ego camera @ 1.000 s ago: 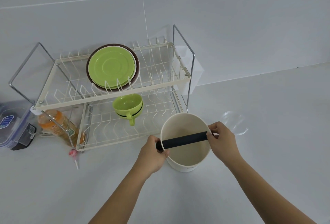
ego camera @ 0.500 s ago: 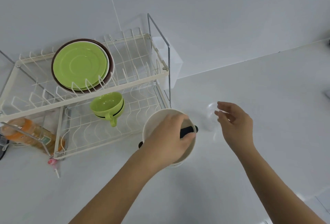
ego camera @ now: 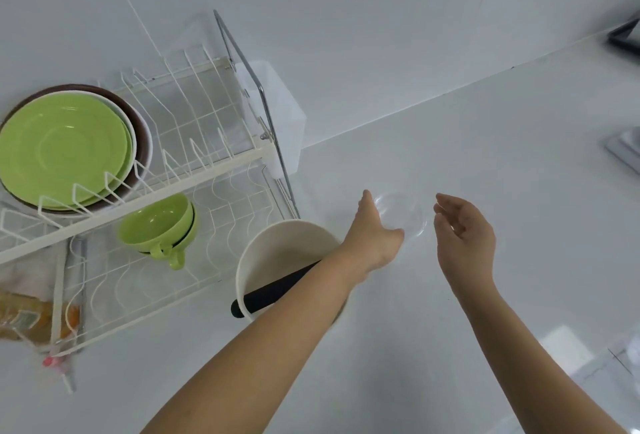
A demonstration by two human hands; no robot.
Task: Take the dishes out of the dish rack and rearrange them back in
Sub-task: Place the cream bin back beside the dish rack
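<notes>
Clear bowl [ego camera: 401,214] between both hands

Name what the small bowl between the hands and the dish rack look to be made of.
Small bowl: clear glass or plastic, since the counter shows through it. Dish rack: cream-coated metal wire with bare chrome side hoops, glossy.

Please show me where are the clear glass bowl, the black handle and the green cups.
clear glass bowl [ego camera: 407,215]: head view, its transparent inside.
black handle [ego camera: 273,291]: head view, mid-length.
green cups [ego camera: 156,222]: head view, inside of the front cup.
</notes>
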